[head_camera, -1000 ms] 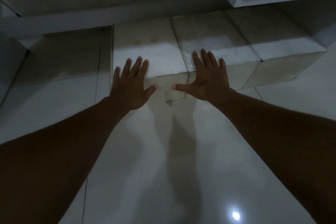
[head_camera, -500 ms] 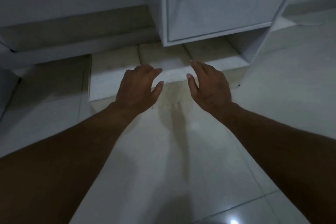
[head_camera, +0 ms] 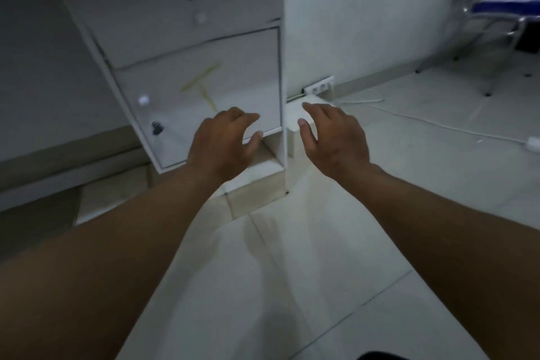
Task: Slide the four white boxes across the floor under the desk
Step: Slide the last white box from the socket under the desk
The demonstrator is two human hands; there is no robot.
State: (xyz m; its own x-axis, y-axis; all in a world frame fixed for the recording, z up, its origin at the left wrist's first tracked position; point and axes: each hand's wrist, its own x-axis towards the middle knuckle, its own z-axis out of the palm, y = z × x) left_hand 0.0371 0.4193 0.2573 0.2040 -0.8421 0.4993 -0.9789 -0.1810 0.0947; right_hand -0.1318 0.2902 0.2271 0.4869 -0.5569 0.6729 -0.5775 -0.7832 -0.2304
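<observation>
The white boxes [head_camera: 257, 184] are lying in a row on the floor [head_camera: 292, 286] beneath the desk cabinet [head_camera: 187, 67], their tops and front faces showing under its bottom edge. One end of the row is poking out past the cabinet's right side panel, just in front of the wall [head_camera: 365, 9]; the far-left box [head_camera: 111, 199] is sitting in shadow left of the cabinet. How many boxes there are cannot be told from here.

The left hand [head_camera: 225, 146] is hovering in front of the cabinet's lower door, fingers loosely curled and empty, thumb near the door's bottom edge. Whether it is touching the door cannot be told. The right hand [head_camera: 333, 140] is hanging to the right of the cabinet's side panel, over the protruding box end, fingers bent and spread, holding nothing.

The cabinet is showing a drawer above the door, each with a small lock and a pale knob. To the cabinet's right, a power strip [head_camera: 318, 86] is sitting at the foot of the wall, with a white cable [head_camera: 438, 126] trailing over the tiles. Further right of the cabinet, a blue chair [head_camera: 508, 6] is standing on metal legs.
</observation>
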